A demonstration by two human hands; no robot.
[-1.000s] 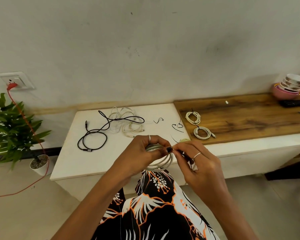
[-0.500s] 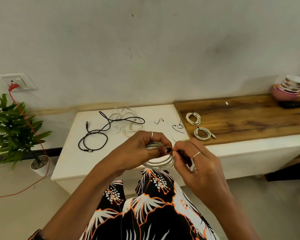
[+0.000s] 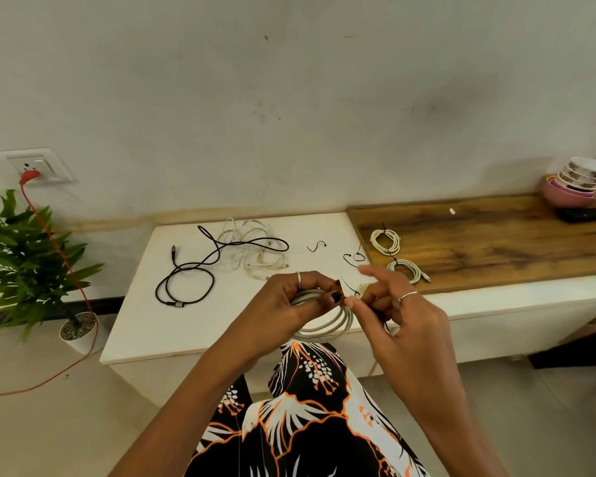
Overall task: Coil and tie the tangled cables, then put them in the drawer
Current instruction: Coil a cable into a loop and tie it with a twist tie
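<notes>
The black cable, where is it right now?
In the head view the black cable lies loose on the left part of the white table, left of the tangled white cables and beyond the hands.

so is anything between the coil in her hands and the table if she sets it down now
Nothing visible. The white coil, held in the left hand while the right hand pinches a black tie, hangs over the bare near edge of the white table. No drawer is in view.
</notes>
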